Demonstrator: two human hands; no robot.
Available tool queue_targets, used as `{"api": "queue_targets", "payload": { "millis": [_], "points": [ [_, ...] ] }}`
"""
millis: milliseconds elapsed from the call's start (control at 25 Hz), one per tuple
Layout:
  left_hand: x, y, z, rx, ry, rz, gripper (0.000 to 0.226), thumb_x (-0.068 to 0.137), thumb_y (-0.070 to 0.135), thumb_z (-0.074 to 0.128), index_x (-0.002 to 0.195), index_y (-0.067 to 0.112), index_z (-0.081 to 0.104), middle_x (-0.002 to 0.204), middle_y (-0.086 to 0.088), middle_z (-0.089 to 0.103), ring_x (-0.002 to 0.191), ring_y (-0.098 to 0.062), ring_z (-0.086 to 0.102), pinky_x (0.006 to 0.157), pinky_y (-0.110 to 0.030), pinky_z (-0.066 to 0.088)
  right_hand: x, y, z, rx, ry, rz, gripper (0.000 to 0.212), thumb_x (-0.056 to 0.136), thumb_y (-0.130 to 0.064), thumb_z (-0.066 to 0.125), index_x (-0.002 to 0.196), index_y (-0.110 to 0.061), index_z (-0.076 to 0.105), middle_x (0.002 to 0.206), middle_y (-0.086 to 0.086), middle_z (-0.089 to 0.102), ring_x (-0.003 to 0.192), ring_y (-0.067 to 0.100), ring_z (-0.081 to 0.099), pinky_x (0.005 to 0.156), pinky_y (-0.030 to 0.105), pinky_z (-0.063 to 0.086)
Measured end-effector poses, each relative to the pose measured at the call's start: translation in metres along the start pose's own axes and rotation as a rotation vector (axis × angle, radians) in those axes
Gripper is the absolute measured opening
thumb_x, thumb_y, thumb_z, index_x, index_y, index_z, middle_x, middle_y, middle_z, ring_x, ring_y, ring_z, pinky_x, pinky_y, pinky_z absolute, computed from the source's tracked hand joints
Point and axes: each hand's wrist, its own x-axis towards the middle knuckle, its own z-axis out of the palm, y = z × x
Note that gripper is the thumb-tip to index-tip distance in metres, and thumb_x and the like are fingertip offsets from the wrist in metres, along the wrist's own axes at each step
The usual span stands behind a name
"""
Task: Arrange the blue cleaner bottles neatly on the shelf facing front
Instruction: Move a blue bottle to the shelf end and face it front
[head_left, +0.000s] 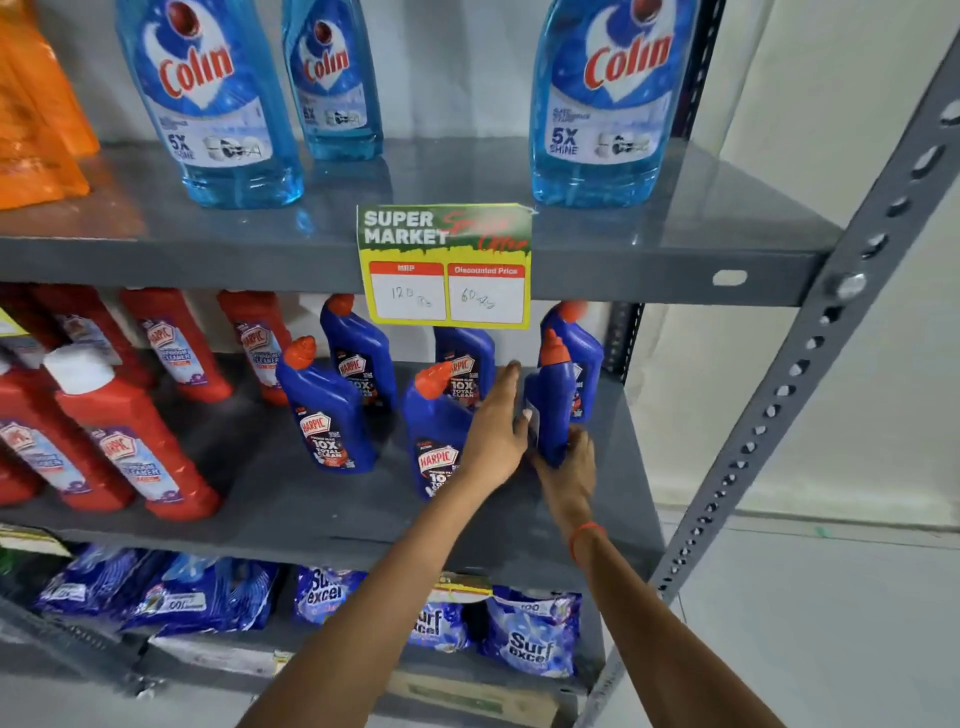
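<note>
Both hands clasp one blue Harpic bottle (553, 410) at the middle shelf's (631, 467) right front: left hand (493, 431) on its side, right hand (569, 467) at its base. Turning it risks toppling the neighbouring Harpic bottle (434, 431) touching the left wrist.

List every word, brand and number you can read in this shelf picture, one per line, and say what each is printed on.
"Colin", "5X SHINE": light blue bottle, top shelf.
"SUPER MARKET", "MRP", "Discounted Price": price tag; handwritten prices unclear.
"HARPIC", "10X TOTAL CLEAN": dark blue bottle.
"HARPIC", "CLEANER": red bottle.
"Surf excel": blue pouch, bottom shelf.
Smaller print: too blurred.
</note>
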Motion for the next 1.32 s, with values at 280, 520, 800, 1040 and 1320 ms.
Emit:
{"api": "queue_targets", "payload": {
  "millis": [280, 520, 800, 1040, 1320],
  "points": [
    [0.045, -0.002, -0.010, -0.012, -0.264, -0.052, 0.084, 0.080, 0.019, 0.069, 0.146, 0.014, 0.017, 0.153, -0.005, 0.028, 0.139, -0.021, 0.028, 0.110, -0.030, 0.026, -0.013, 0.007, -0.019, 0.145, 0.001, -0.111, 0.042, 0.083, -0.022, 0.067, 0.119, -0.009, 0.050, 0.108, 0.014, 0.059, 0.096, 0.029, 0.057, 0.086, 0.046, 0.050],
    [0.061, 0.001, -0.017, -0.151, -0.314, 0.022, 0.059, 0.064, 0.021, 0.084, 0.114, 0.013, 0.055, 0.107, 0.000, 0.064, 0.101, -0.018, 0.060, 0.078, -0.018, 0.048, -0.024, 0.013, -0.040, 0.019, -0.060, -0.147, 0.063, 0.083, -0.047, 0.053, 0.139, -0.034, 0.028, 0.128, 0.009, 0.050, 0.115, 0.025, 0.055, 0.094, 0.051, 0.052],
    [0.045, 0.017, 0.016, 0.012, 0.172, -0.123, 0.061, 0.057, 0.057, 0.072, 0.092, 0.012, 0.053, 0.090, -0.005, 0.067, 0.078, -0.022, 0.064, 0.071, -0.038, 0.055, -0.047, -0.009, -0.031, -0.271, -0.007, -0.130, 0.109, 0.069, -0.030, 0.076, 0.149, -0.021, 0.003, 0.150, 0.011, 0.022, 0.137, 0.028, 0.022, 0.112, 0.049, 0.035],
    [0.046, 0.010, -0.001, -1.023, -0.424, -0.299, 0.045, 0.072, 0.043, 0.072, 0.110, 0.022, 0.065, 0.110, 0.001, 0.070, 0.108, -0.018, 0.062, 0.098, -0.038, 0.044, -0.050, -0.015, -0.053, 0.107, -0.034, -0.207, 0.058, 0.064, -0.028, 0.063, 0.113, -0.047, 0.038, 0.091, -0.007, 0.062, 0.071, 0.010, 0.062, 0.066, 0.024, 0.053],
    [0.042, -0.003, 0.022, -1.003, -0.208, -0.122, 0.019, 0.077, 0.011, 0.070, 0.096, 0.015, 0.067, 0.081, 0.002, 0.076, 0.077, -0.016, 0.069, 0.067, -0.025, 0.057, -0.032, 0.000, -0.053, 0.305, -0.063, -0.084, 0.045, 0.085, 0.002, 0.058, 0.122, -0.020, 0.045, 0.111, 0.010, 0.060, 0.095, 0.018, 0.062, 0.075, 0.024, 0.058]
  ]
}}
